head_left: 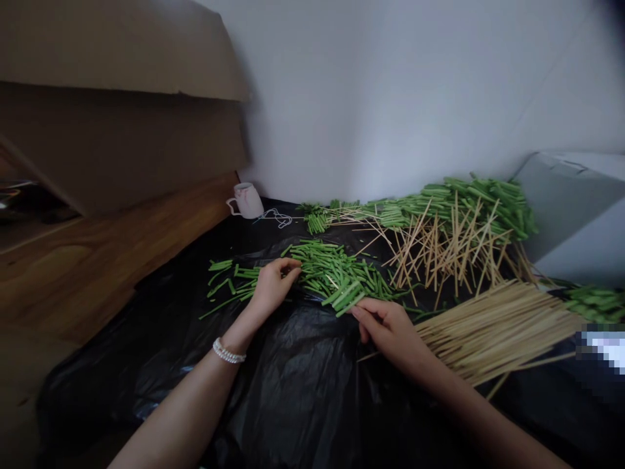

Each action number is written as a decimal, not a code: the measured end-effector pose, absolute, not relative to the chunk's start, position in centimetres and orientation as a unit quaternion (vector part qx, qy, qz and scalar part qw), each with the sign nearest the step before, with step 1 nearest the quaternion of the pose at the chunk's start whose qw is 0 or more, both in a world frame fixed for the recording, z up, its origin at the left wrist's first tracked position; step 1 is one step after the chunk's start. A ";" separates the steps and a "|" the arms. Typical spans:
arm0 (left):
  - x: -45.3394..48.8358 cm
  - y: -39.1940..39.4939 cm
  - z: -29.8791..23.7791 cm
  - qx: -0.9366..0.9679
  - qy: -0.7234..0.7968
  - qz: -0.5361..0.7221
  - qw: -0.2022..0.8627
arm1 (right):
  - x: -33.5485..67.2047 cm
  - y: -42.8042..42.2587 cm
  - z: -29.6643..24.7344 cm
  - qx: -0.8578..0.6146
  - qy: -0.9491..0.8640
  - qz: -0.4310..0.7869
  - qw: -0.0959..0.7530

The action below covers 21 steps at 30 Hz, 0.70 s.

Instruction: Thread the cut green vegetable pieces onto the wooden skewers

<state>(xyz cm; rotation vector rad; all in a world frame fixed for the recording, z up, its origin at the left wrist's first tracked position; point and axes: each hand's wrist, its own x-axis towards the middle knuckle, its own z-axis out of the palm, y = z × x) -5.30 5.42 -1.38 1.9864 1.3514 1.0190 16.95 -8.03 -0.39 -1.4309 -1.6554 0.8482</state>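
A loose heap of cut green stalk pieces (336,273) lies on black plastic sheeting (293,378). My left hand (273,283) rests at the heap's left edge, fingers curled and pinched on a green piece. My right hand (385,326) sits at the heap's near edge, fingers closed round a thin bamboo skewer whose tip pokes out below the wrist; its fingertips touch green pieces. A bundle of bare bamboo skewers (498,326) lies just right of that hand.
Skewers threaded with green pieces (454,221) are piled at the back right against the white wall. A white mug (247,198) stands at the back left by a wooden surface (97,260). Cardboard (122,98) looms at left; a grey box (576,208) at right.
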 end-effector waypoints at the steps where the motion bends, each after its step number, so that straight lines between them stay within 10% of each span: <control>1: -5.7 5.8 -1.7 0.761 0.509 0.353 0.190 | 16.9 -8.0 -0.5 -0.562 -0.652 0.333 0.385; 11: -6.7 6.4 -3.1 0.804 0.544 0.239 0.019 | 16.8 -8.1 -0.4 -0.561 -0.665 0.330 0.366; 21: -5.4 5.5 -1.4 0.713 0.486 0.434 0.261 | 16.7 -8.2 -0.4 -0.559 -0.663 0.334 0.370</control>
